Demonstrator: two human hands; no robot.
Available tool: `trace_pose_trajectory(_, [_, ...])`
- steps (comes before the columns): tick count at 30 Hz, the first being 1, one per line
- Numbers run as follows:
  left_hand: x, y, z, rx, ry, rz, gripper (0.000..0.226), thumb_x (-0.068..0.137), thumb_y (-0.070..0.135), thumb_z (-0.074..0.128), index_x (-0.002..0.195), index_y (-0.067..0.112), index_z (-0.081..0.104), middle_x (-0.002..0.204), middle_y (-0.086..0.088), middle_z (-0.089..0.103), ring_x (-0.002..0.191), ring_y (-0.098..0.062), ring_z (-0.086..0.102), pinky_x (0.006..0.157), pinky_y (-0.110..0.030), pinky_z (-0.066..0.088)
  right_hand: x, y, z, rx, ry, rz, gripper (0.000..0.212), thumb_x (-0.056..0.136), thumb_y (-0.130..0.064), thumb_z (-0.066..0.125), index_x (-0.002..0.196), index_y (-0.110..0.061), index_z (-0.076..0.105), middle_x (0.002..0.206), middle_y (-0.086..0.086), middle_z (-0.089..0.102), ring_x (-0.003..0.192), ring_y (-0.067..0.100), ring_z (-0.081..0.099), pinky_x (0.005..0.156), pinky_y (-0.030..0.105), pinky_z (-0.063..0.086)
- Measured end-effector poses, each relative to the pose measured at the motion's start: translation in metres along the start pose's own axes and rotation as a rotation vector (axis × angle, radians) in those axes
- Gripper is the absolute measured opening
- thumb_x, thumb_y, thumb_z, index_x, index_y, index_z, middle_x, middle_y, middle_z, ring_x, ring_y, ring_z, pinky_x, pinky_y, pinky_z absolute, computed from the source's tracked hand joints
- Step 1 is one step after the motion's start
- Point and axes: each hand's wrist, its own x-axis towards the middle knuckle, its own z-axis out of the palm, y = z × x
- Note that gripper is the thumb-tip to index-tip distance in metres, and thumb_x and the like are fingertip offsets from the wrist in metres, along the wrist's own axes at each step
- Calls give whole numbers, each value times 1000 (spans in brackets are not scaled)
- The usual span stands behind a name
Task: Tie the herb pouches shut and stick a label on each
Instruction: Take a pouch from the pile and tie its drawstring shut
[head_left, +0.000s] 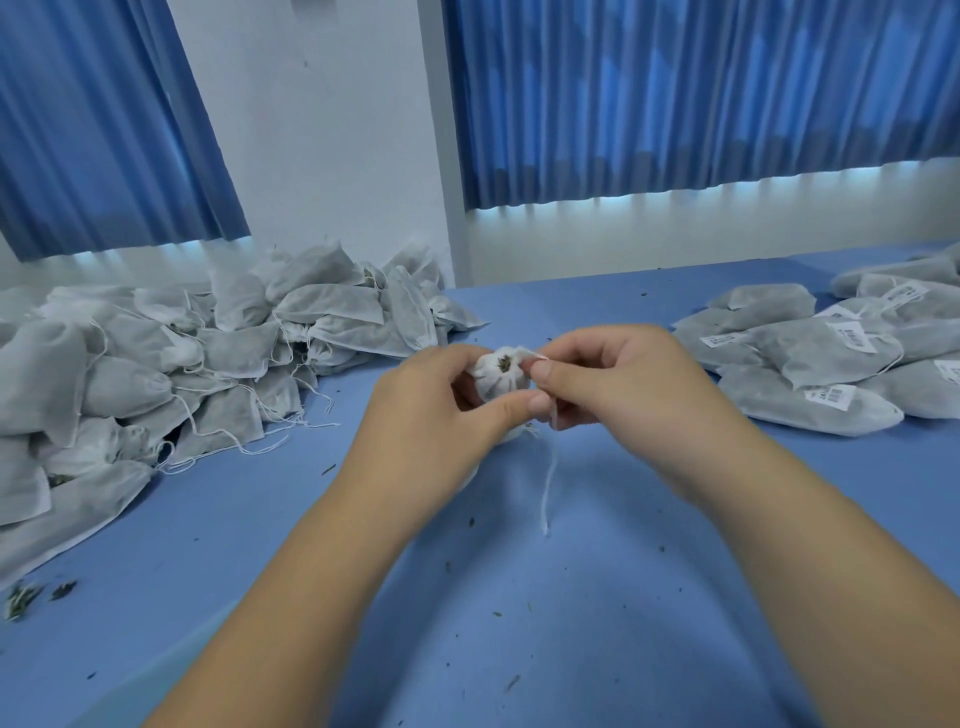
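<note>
The herb pouch (501, 376) was held up off the blue table (519, 597), centre of view, btwn both hands. Its gathered mouth was turned toward the camera w/ a bit of dark herb showing in the pucker, prob. so the person could watch the neck close. The left hand (441, 400) gripped it, fingers curled behind the body & thumb pressed across the front, acting as the anchor. The right hand (613, 379) pinched the drawstring (548, 483) right at the neck, thumb & forefinger together on the cord; its other fingers were curled under, and whether they held anything couldn't be told. The cord's loose end hung slack below the hands, so the pull looked to be made close to the mouth, not from the tail. Judged: cinch nearly done, knot not yet tied, no label seen on this one. Untied pouches (182, 358) were heaped at left w/ strings trailing, likely the feed pile. Labelled pouches (810, 358) lay at right, a white barcode label (852, 335) face up on several. That suggests a left-to-right flow w/ the work spot between. Herb crumbs (23, 603) dotted the table.
</note>
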Motion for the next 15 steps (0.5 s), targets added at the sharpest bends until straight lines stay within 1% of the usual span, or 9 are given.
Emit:
trace_pose_trajectory(2, [0, -2, -3, 62, -10, 28, 34, 62, 56, 77, 82, 29, 68, 81, 7, 58, 76, 1, 52, 65, -9, 38, -1, -4, -4, 72, -51, 35, 16, 92, -7, 60, 79, -4, 69, 55, 5, 60, 52, 15, 55, 57, 27, 55])
trace_pose_trajectory(4, [-1, -3, -3, 112, -27, 81, 39, 59, 59, 75, 82, 29, 67, 86, 8, 51, 82, 2, 49, 69, -6, 35, -2, -7, -8, 172, -87, 83, 20, 95, -5, 53, 78, -6, 63, 48, 3, 48, 45, 17, 46, 46, 27, 45])
trace_pose_trajectory(5, [-1, -3, -3, 115, -37, 110, 37, 62, 59, 75, 82, 28, 67, 89, 9, 50, 85, 2, 49, 71, -5, 34, -3, -8, -9, 227, -112, 112, 21, 97, -5, 49, 79, -6, 59, 46, 2, 40, 41, 17, 38, 42, 26, 37])
trace_pose_trajectory(8, [-5, -1, 1, 98, -53, 202, 23, 80, 49, 71, 81, 26, 65, 99, 13, 53, 94, 7, 49, 76, -3, 33, -4, -12, -12, 283, -173, 165, 23, 98, -8, 42, 77, -11, 51, 47, -3, 24, 40, 12, 17, 41, 20, 17])
trace_pose_trajectory(10, [-6, 1, 3, 88, -32, 247, 20, 83, 35, 61, 91, 19, 70, 107, 14, 60, 101, 8, 51, 81, -1, 32, -5, -14, -14, 217, -204, 158, 31, 96, -13, 44, 65, -14, 47, 50, -4, 21, 44, 12, 13, 42, 19, 14])
trace_pose_trajectory(11, [-6, 2, 4, 60, -27, 248, 22, 83, 28, 58, 98, 19, 72, 107, 18, 63, 99, 7, 54, 81, -3, 34, -6, -15, -14, 192, -224, 149, 37, 95, -16, 46, 58, -17, 44, 51, -4, 21, 45, 13, 13, 43, 19, 13])
trace_pose_trajectory(13, [-10, 6, 4, -50, -35, 210, 29, 81, 18, 53, 103, 25, 71, 91, 25, 66, 76, 4, 57, 69, -5, 36, -9, -18, -13, 214, -260, 125, 46, 93, -14, 49, 50, -22, 37, 51, -4, 20, 45, 13, 12, 43, 20, 12])
trace_pose_trajectory(14, [-11, 8, 5, -112, -53, 196, 29, 79, 15, 50, 97, 28, 69, 84, 24, 66, 64, 2, 53, 62, -6, 36, -10, -20, -13, 261, -271, 111, 47, 93, -11, 49, 50, -22, 34, 50, -5, 19, 44, 12, 12, 43, 20, 12])
trace_pose_trajectory(15, [-12, 10, 5, -165, -76, 193, 28, 78, 12, 48, 91, 28, 67, 79, 19, 66, 56, -1, 48, 56, -8, 34, -11, -21, -12, 323, -274, 94, 47, 94, -9, 48, 52, -22, 31, 49, -5, 19, 43, 10, 12, 43, 19, 12])
